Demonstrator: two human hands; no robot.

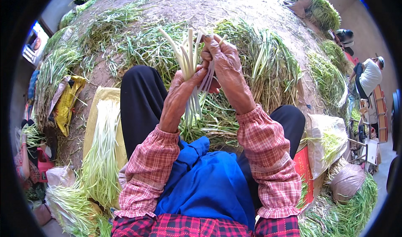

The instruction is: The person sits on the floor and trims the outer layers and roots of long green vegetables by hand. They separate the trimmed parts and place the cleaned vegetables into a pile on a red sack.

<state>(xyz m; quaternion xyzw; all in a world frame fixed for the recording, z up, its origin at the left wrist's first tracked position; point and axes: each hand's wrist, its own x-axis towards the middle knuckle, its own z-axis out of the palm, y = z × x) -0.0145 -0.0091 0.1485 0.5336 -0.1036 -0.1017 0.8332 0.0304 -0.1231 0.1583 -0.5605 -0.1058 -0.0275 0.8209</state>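
My left hand (pixel 188 79) is closed around a small bunch of pale leafy stalks (pixel 188 59), their thick white ends pointing up and away from me. Close beside it, my right hand (pixel 220 54) pinches one or more white stalk ends between thumb and fingers. Thin pale strands hang below both hands. Beyond and beneath them lies a large heap of green stalks (pixel 267 61). To my left, long whitish-yellow stalks (pixel 102 142) lie side by side on a yellowish sack (pixel 91 127).
A yellow bag (pixel 69 103) lies at the left. A white sack (pixel 326 136) with pale stalks and a red box (pixel 304 174) are at the right. Other people, one in a white shirt (pixel 370 75), are at both sides. More green heaps cover the floor.
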